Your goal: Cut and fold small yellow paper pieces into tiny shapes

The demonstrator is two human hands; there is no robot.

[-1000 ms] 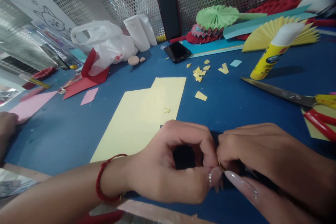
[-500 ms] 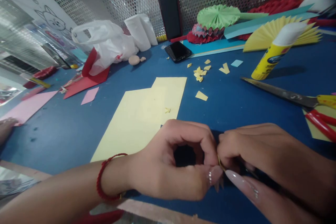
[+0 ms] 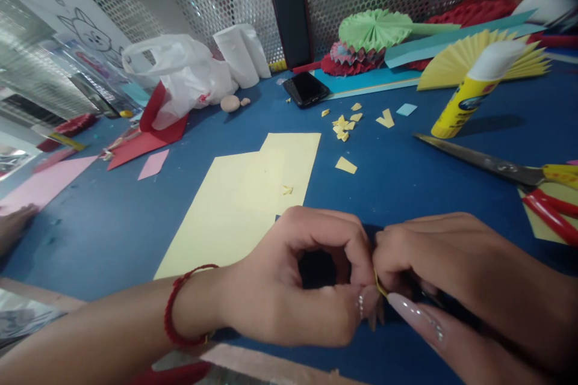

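Between my fingertips is a tiny yellow paper piece (image 3: 380, 286), of which only a thin edge shows. My left hand (image 3: 311, 283), with a red cord bracelet at the wrist, pinches it between thumb and index finger. My right hand (image 3: 460, 283) meets it from the other side, fingers curled and thumb against the same piece. Beyond my left hand lies a large pale yellow sheet (image 3: 226, 210) with a small folded yellow bit (image 3: 288, 190) on it. Several cut yellow scraps (image 3: 342, 125) lie farther back, one larger scrap (image 3: 346, 165) nearer me.
Open scissors (image 3: 492, 162) lie at the right, behind them an upright glue stick (image 3: 469, 93) and a yellow paper fan (image 3: 433, 66). A phone (image 3: 307, 89) lies flat; another phone (image 3: 292, 21) leans upright. A plastic bag (image 3: 189, 66) stands back left. Another person's hand (image 3: 15, 225) touches pink paper (image 3: 49, 180).
Both my hands stay nearly still, pinched together. Slightly more of the yellow paper's edge shows between them. The other person's hand at the left has shifted a little to the right.
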